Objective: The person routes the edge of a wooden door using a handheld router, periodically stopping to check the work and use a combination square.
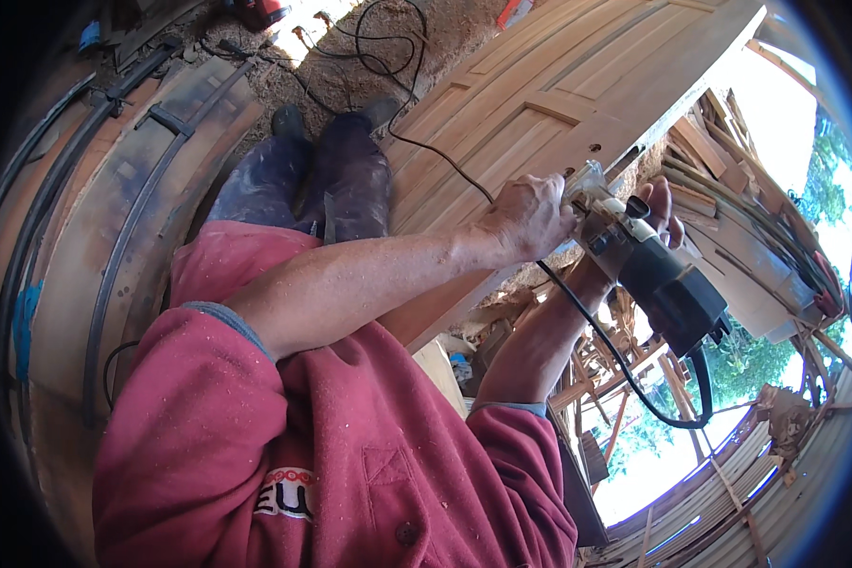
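Note:
A dark handheld trim router [667, 284] with a clear plastic base is held up beside the edge of a wooden panel door [540, 114]. My left hand [530, 218] reaches across and closes on the router's base end; its fingertips are partly hidden. From behind and below, my right hand [661, 213] wraps round the router, with only some fingers showing past its body. The router's black cord [625, 364] loops from the back of the motor and passes behind my left forearm. Two small holes [594, 148] are cut in the door near the tool.
Long bar clamps [128, 246] lie over wooden boards [194, 104] on the left. Cable [374, 62] coils on the dusty ground beyond my feet. Stacked timber offcuts [738, 180] lean at the right, with scrap wood and corrugated sheets [729, 483] below them.

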`<state>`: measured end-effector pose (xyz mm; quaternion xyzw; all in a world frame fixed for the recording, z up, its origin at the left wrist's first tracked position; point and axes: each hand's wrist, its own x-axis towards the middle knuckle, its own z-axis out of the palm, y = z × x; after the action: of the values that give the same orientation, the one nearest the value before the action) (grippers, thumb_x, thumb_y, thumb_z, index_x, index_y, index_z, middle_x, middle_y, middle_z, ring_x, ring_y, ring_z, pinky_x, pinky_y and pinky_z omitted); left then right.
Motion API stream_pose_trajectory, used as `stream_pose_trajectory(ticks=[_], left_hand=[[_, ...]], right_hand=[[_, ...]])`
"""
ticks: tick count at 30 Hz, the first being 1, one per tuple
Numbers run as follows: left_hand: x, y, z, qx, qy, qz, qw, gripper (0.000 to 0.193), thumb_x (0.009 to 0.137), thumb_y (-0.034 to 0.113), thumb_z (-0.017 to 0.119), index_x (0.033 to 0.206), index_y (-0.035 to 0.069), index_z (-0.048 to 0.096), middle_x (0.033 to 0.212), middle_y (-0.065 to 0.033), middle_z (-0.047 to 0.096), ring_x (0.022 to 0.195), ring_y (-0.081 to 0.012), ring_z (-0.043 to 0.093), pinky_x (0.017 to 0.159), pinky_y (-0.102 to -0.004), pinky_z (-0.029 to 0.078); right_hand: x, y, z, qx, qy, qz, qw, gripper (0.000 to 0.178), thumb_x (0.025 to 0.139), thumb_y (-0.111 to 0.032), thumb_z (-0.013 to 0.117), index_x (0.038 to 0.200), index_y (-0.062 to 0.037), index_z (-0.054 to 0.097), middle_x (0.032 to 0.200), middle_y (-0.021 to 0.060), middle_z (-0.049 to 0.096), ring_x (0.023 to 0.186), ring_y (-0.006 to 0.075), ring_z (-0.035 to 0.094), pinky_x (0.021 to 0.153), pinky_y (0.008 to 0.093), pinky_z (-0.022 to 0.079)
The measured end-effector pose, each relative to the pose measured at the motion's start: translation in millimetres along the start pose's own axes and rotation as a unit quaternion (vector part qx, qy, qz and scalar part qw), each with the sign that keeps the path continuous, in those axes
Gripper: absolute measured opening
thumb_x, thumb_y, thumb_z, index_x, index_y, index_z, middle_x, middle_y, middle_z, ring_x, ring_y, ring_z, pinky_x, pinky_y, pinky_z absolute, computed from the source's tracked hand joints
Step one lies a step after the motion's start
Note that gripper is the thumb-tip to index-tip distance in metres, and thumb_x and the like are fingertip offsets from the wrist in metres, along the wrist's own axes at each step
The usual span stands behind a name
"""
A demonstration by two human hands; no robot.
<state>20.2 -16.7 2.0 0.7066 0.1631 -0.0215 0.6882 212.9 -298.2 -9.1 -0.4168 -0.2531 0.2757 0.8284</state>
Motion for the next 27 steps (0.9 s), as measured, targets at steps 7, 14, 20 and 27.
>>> stream_pose_trajectory(ticks=[7, 14, 20, 27], left_hand=[[2, -1, -9, -0.028, -0.012, -0.043, 0.999, 0.038, 0.088, 0.031, 0.056, 0.087, -0.007, 0.055, 0.072, -0.029, 0.063, 0.079, -0.0458, 0.066, 0.076, -0.05, 0.052], [1, 4, -4, 0.02, -0.041, -0.008, 0.999, 0.035, 0.089, 0.03, 0.052, 0.085, -0.005, 0.054, 0.069, -0.0273, 0.062, 0.075, -0.0429, 0.066, 0.074, -0.0498, 0.051], [6, 0, 1, -0.001, -0.073, -0.05, 0.996, 0.037, 0.09, 0.03, 0.052, 0.087, -0.006, 0.054, 0.073, -0.0284, 0.062, 0.077, -0.0437, 0.066, 0.076, -0.0499, 0.052], [3, 3, 0, -0.007, -0.078, -0.04, 0.996, 0.039, 0.094, 0.031, 0.049, 0.091, -0.008, 0.053, 0.076, -0.0305, 0.063, 0.081, -0.0459, 0.066, 0.077, -0.0502, 0.052]], right_hand=[[39, 28, 95, -0.265, 0.211, -0.025, 0.941, 0.028, 0.09, -0.013, 0.062, 0.118, -0.0106, 0.059, 0.124, 0.0178, 0.062, 0.122, 0.0355, 0.056, 0.108, 0.051, 0.041], [-66, -2, 86, -0.79, 0.109, 0.081, 0.597, 0.022, 0.091, -0.017, 0.064, 0.111, -0.0072, 0.064, 0.118, 0.017, 0.066, 0.113, 0.033, 0.06, 0.098, 0.0468, 0.044], [-99, -2, 62, -0.875, -0.024, 0.137, 0.463, 0.021, 0.092, -0.021, 0.067, 0.105, -0.0042, 0.068, 0.112, 0.0163, 0.069, 0.105, 0.031, 0.064, 0.09, 0.0431, 0.047], [-110, -12, 37, -0.863, -0.063, 0.146, 0.48, 0.022, 0.092, -0.022, 0.068, 0.103, -0.0034, 0.071, 0.107, 0.0158, 0.071, 0.099, 0.0315, 0.066, 0.086, 0.0416, 0.048]])
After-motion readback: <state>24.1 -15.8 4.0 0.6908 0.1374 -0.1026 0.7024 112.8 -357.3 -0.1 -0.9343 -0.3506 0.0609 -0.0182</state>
